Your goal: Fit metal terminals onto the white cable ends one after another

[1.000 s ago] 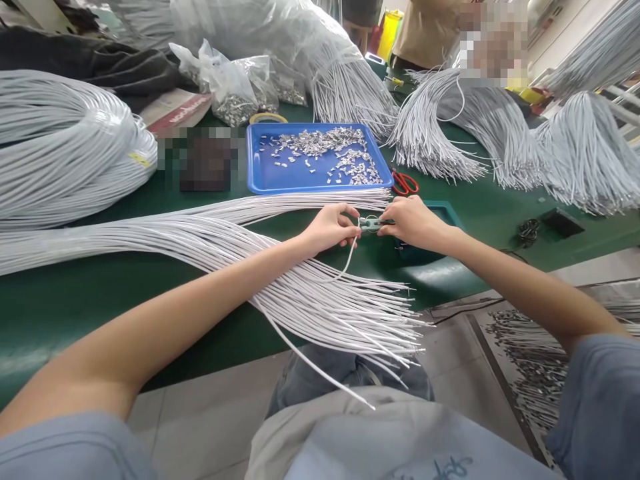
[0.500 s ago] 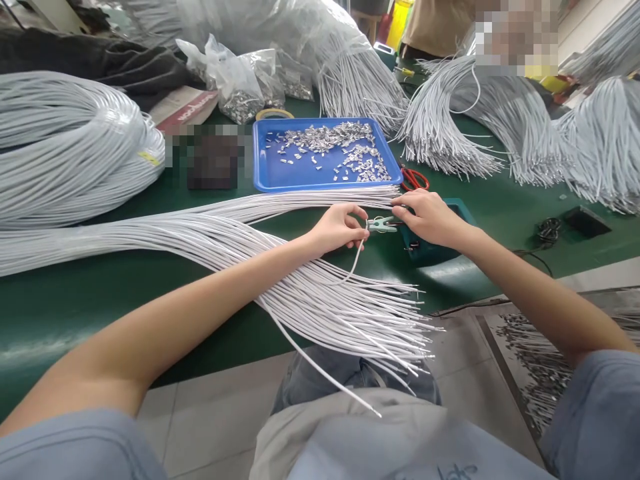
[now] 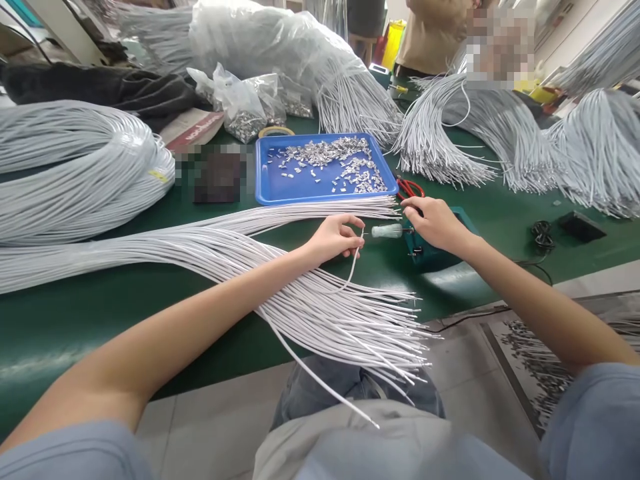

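My left hand (image 3: 337,238) pinches the end of a white cable (image 3: 354,263) between thumb and fingers, with the cable hanging in a curve below. Just right of it, a pale green clip (image 3: 387,231) sticks out from a teal device (image 3: 443,250); the clip looks smeared, and a thin strand shows between it and the cable end. My right hand (image 3: 434,221) is over the device, its thumb and forefinger slightly apart near the upper bundle's tips. Beneath my left forearm fans a lower bundle of white cables (image 3: 320,313). The upper cable bundle (image 3: 300,211) runs behind my left hand.
A blue tray (image 3: 263,180) with small metal pieces stands behind, beside red-handled scissors (image 3: 410,189). Coiled grey cables (image 3: 75,173) lie at left, more cable bundles (image 3: 445,140) at back right. Bags of metal parts (image 3: 245,110) and a black adapter (image 3: 583,227) are also there. A person (image 3: 430,33) stands beyond.
The clip has gone from sharp, with its jaws visible at the cable, to a smeared shape. My right hand has drawn slightly right; the view has tilted a little.
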Demonstrator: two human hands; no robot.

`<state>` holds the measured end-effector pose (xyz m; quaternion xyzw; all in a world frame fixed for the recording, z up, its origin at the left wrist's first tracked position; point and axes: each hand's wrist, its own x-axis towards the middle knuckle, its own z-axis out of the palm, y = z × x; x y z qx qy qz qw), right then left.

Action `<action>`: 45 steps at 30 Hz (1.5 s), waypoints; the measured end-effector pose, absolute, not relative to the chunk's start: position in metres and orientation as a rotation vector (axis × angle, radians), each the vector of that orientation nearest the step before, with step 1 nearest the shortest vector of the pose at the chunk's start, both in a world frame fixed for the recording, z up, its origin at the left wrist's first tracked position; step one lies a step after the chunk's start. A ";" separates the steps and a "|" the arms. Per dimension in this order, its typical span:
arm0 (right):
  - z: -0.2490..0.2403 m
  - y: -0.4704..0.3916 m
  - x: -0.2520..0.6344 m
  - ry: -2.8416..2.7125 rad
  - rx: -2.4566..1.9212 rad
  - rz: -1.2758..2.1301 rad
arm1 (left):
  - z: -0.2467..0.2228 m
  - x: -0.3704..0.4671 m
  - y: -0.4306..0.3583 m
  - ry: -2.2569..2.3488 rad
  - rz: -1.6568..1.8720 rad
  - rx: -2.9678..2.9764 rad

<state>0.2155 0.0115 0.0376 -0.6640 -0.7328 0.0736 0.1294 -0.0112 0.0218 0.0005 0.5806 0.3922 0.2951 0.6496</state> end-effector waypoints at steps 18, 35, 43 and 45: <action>0.005 -0.009 0.139 -2.076 -0.963 0.910 | 0.010 -0.011 -0.007 0.401 0.050 1.966; -0.024 0.000 0.126 -1.584 -1.023 1.464 | 0.040 -0.058 0.059 1.463 -0.018 2.617; -0.024 -0.004 0.128 -1.748 -0.971 1.403 | 0.033 -0.049 0.052 1.505 -0.251 2.925; -0.024 -0.003 0.128 -1.758 -0.975 1.398 | 0.033 -0.049 0.052 1.518 -0.267 2.922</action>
